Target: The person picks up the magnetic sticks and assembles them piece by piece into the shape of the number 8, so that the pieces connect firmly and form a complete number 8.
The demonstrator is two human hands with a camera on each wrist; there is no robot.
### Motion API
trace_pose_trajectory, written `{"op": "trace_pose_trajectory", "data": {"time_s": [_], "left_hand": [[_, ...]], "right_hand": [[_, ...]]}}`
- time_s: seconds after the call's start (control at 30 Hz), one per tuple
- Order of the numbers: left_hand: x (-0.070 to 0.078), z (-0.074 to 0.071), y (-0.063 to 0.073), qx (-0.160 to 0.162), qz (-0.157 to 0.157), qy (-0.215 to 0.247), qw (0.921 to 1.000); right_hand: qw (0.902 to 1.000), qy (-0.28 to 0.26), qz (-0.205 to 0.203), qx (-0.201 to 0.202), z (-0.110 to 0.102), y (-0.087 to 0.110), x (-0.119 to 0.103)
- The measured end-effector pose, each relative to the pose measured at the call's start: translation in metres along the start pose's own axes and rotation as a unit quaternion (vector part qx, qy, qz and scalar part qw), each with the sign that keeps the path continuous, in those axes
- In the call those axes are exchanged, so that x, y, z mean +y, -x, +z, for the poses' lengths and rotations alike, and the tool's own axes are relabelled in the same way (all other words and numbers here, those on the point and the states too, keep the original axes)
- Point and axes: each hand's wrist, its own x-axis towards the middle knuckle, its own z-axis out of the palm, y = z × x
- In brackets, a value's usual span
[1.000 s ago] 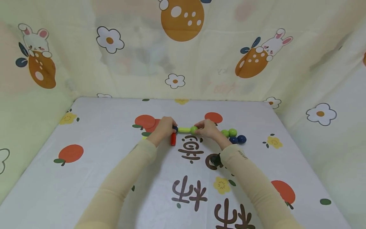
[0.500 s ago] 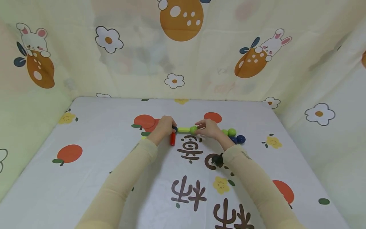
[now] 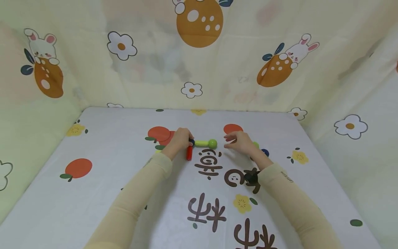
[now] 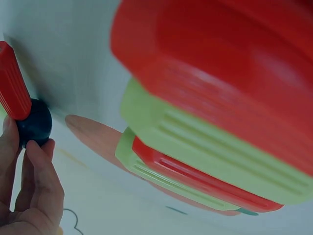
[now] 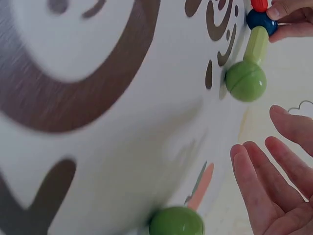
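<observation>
My left hand (image 3: 179,140) pinches a dark blue ball (image 4: 36,126) between thumb and fingers. A red stick (image 3: 189,153) joins that ball and points toward me. From the same ball a light green stick (image 3: 201,143) runs right to a green ball (image 3: 212,144) at its far end. My right hand (image 3: 242,143) hovers apart from this green ball, its fingers spread and holding nothing, as the right wrist view confirms. Red sticks (image 4: 210,49) and light green sticks (image 4: 210,147) lie close to the left wrist; in the head view the left hand and forearm mostly hide them.
Behind the right hand sit a loose green ball (image 3: 256,145) and a blue ball (image 3: 265,152), partly covered by it. A printed white tablecloth (image 3: 118,138) covers the table. A patterned curtain (image 3: 149,86) hangs along the back and sides.
My right hand has let go of the green ball and drawn back to the right, over the loose balls. The left hand keeps its pinch on the blue ball.
</observation>
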Motion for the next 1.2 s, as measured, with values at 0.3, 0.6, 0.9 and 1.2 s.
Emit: {"op": "trace_pose_trajectory", "data": {"time_s": [0.3, 0.6, 0.9, 1.2], "left_hand": [[0.001, -0.003, 0.006, 0.006, 0.015, -0.007, 0.9998], [0.003, -0.005, 0.007, -0.007, -0.001, -0.003, 1.0000], [0.001, -0.006, 0.006, 0.019, 0.034, -0.025, 0.9989], [-0.001, -0.004, 0.006, 0.014, 0.027, -0.009, 0.9995]], "right_hand": [[0.9997, 0.022, 0.000, 0.012, -0.014, 0.015, 0.015], [0.9993, 0.025, 0.012, 0.026, -0.030, 0.031, 0.027], [0.9980, 0.044, 0.042, 0.014, -0.035, 0.035, 0.036], [0.9974, 0.049, 0.052, 0.006, -0.031, 0.031, 0.041]]}}
